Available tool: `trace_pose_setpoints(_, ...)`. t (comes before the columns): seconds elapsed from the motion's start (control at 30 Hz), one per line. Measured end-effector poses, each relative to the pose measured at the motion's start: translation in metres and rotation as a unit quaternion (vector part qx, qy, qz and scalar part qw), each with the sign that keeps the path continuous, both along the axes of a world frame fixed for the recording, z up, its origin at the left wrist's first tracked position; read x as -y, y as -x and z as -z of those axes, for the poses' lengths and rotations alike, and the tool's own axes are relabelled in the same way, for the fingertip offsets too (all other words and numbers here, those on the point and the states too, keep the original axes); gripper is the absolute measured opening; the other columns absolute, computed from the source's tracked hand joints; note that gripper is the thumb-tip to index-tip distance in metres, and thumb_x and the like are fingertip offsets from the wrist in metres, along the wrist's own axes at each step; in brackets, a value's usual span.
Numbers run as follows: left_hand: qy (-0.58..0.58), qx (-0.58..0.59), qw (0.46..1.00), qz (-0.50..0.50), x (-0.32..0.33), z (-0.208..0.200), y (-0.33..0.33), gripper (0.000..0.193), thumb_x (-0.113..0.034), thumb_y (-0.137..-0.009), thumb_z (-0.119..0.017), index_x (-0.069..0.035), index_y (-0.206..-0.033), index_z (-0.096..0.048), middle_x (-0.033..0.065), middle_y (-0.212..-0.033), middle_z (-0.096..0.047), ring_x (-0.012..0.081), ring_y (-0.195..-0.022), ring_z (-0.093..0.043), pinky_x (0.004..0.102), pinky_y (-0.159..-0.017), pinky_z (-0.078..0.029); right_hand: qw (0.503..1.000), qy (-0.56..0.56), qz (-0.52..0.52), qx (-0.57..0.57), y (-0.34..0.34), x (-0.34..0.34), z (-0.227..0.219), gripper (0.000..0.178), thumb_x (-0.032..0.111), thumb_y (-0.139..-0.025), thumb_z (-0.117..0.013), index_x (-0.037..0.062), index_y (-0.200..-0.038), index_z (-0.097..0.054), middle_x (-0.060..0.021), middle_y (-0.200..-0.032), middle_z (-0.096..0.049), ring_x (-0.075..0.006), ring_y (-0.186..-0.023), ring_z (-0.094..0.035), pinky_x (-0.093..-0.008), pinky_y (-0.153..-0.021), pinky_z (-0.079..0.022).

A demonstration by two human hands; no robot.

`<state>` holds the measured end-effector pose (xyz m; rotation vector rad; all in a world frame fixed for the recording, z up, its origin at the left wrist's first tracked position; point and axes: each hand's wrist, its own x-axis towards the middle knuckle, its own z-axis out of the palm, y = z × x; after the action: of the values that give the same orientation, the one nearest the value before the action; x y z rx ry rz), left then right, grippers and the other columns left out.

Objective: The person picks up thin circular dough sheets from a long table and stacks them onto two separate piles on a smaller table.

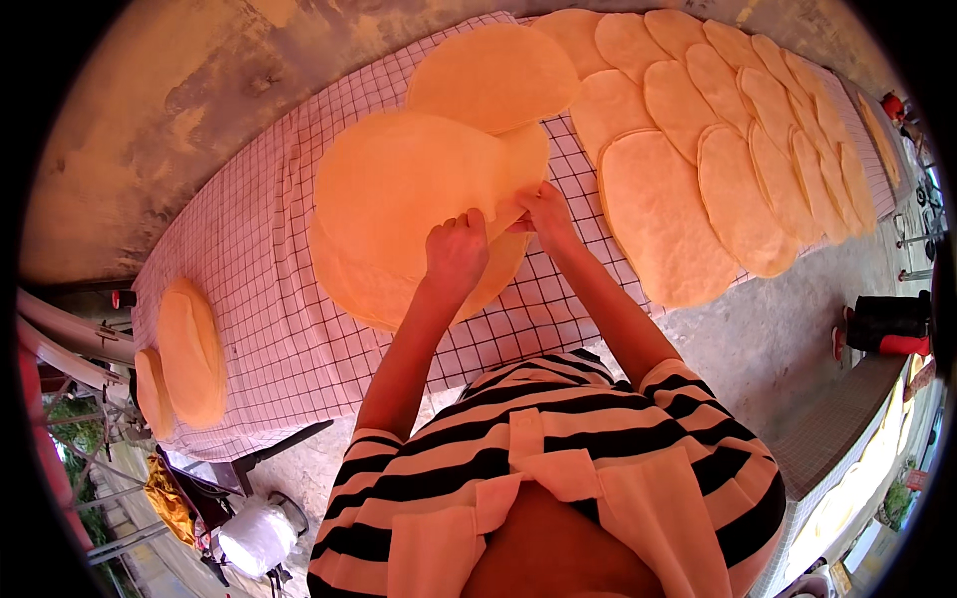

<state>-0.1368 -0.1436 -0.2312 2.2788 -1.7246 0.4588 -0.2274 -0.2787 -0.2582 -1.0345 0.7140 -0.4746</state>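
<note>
Along the cloth-covered desk (229,254), overlapping rows of flat, pale-orange rounds (663,219) cover the right end. To their left, nearer the middle, lies a broad pile of thin round sheets (399,189), its layers set slightly off-centre. At this pile's right side, the left hand (458,252) and the right hand (546,214), just beside each other, have their fingertips clamped on sheet edges, though which layer each one grips cannot be told.

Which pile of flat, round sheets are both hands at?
The large central pile: the left hand and right hand pinch at its right edge. Neither touches the other piles.
</note>
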Motion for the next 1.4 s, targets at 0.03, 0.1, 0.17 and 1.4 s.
trace_pose_setpoints(0.03, 0.024, -0.022, 0.999, -0.008, 0.000, 0.010, 0.010, 0.014, -0.006, -0.073, -0.057, -0.001, -0.084, -0.050, 0.0114, -0.066, -0.056, 0.0254, -0.060, -0.058, 0.0357, -0.050, -0.045, 1.000, -0.002, 0.006, -0.011, 0.001, 0.001, -0.001, 0.025, 0.012, -0.079, -0.050, -0.0017, -0.101, -0.050, -0.0124, -0.090, -0.061, -0.0196, -0.072, -0.064, -0.0298, -0.056, -0.055)
trace_pose_setpoints(0.1, 0.072, -0.062, 0.995, -0.027, -0.003, 0.022, 0.023, 0.024, -0.010, -0.074, -0.060, 0.002, -0.093, -0.051, 0.0138, -0.078, -0.059, 0.0275, -0.070, -0.060, 0.0367, -0.058, -0.047, 1.000, 0.001, 0.009, -0.016, 0.002, 0.001, -0.006, 0.024, 0.012, -0.079, -0.051, -0.0012, -0.100, -0.050, -0.0119, -0.088, -0.062, -0.0193, -0.071, -0.063, -0.0299, -0.056, -0.054)
trace_pose_setpoints(0.17, 0.103, -0.080, 0.990, -0.045, -0.011, 0.029, 0.029, 0.032, -0.012, -0.076, -0.061, 0.003, -0.101, -0.050, 0.0163, -0.091, -0.059, 0.0301, -0.081, -0.058, 0.0380, -0.067, -0.047, 1.000, -0.012, 0.021, -0.009, 0.000, 0.001, -0.006, 0.024, 0.012, -0.079, -0.052, -0.0007, -0.100, -0.050, -0.0116, -0.087, -0.062, -0.0192, -0.071, -0.063, -0.0297, -0.056, -0.054)
trace_pose_setpoints(1.4, 0.167, -0.433, 0.880, -0.099, -0.096, -0.253, -0.194, 0.018, -0.009, -0.085, -0.056, 0.001, -0.099, -0.062, -0.0016, -0.082, -0.061, 0.0052, -0.070, -0.055, 0.0202, -0.061, -0.044, 0.971, 0.029, -0.120, 0.203, -0.030, -0.056, -0.031, 0.008, 0.008, -0.084, -0.058, 0.0053, -0.092, -0.059, 0.0030, -0.083, -0.059, -0.0063, -0.077, -0.055, -0.0235, -0.070, -0.044)
